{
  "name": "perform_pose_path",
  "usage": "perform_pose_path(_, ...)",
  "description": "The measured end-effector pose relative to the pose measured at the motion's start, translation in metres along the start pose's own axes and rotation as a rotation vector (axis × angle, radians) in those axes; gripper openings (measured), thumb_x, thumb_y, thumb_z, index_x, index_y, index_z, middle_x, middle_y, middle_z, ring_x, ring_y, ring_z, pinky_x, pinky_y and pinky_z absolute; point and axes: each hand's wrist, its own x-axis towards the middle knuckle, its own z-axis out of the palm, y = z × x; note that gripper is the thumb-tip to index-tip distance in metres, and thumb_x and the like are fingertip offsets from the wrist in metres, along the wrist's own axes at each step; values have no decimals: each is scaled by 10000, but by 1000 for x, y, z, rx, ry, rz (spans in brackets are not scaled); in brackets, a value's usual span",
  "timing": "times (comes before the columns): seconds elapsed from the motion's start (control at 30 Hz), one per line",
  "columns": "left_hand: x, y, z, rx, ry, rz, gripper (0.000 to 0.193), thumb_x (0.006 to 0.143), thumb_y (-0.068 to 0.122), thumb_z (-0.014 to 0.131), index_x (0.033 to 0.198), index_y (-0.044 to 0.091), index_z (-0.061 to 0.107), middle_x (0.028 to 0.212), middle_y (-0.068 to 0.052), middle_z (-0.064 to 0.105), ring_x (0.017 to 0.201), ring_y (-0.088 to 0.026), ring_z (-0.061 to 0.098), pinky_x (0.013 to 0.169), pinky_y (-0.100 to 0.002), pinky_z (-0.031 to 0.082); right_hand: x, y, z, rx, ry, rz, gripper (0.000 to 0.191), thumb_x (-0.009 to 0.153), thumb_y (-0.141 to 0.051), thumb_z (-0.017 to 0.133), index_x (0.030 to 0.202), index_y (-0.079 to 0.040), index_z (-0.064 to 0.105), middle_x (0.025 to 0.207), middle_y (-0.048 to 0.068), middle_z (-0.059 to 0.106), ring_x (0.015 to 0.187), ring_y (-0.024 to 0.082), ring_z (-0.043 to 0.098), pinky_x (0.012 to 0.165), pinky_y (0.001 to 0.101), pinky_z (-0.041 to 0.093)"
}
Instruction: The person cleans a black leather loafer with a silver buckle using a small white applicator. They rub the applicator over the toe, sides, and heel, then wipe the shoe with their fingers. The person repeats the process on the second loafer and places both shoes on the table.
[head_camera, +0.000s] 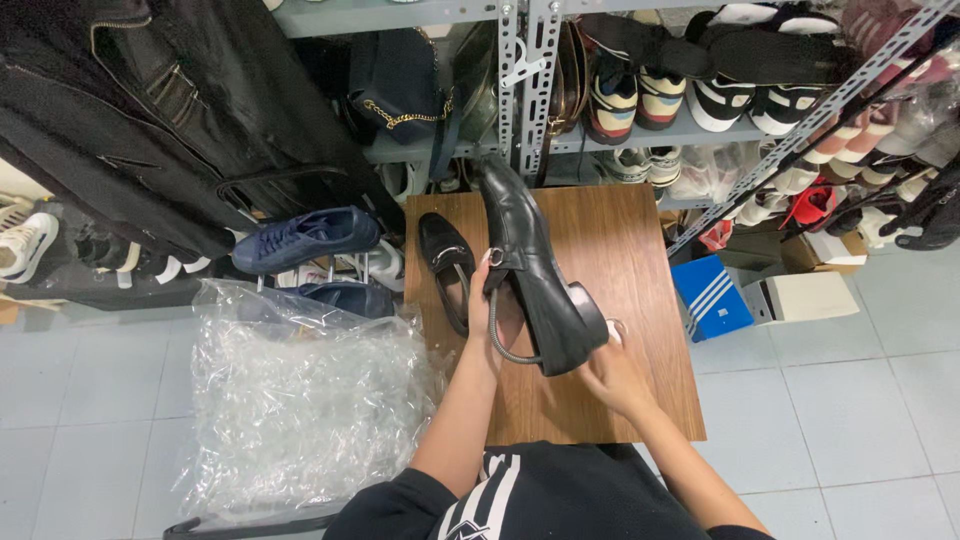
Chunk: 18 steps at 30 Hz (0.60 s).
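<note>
The left hand grips a black leather dress shoe at the collar, fingers curled over the opening rim and reaching inside. The right hand cups the heel end from below and behind — whether its fingers close round the heel cannot be told, since the shoe hides them. The shoe is held above a wooden table, lying on its side, its long axis running away from the person and slightly to the left: toe pointing up toward the shelving, heel down by the right hand.

Just left of the left hand a second black loafer lies flat on the table, its toe also pointing away. Further left, beyond the table edge, sits a big clear plastic bag, crumpled; what it holds is hard to make out, though a dark blue shoe shows at its upper edge. Above that a navy sneaker rests on a rack.

Beyond the hands, metal shelves carry sneakers, some cut off by the frame. To the right of the right hand, on the tiled floor, lies a blue shoebox — its contents are hidden.
</note>
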Motion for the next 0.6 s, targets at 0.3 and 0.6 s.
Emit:
perform_pose_path(0.3,-7,6,11,15,-19,28,419,997,419,543,1291,122,577,1232,-104,654,1159,-299,615,1057,-476,472,24,-10,8,-285,-21,-234,521,815,-464,595,1231,-156,656,1228,115,704,1169,346,602,1099,710,123)
perform_pose_path(0.6,-14,21,16,-25,8,151,432,980,450,579,1252,118,626,1222,-81,667,1165,-273,617,1052,-455,469,1,-7,-30,371,444,102,108,955,-72,638,976,-112,539,1264,96,691,1308,282,625,1268,545,355)
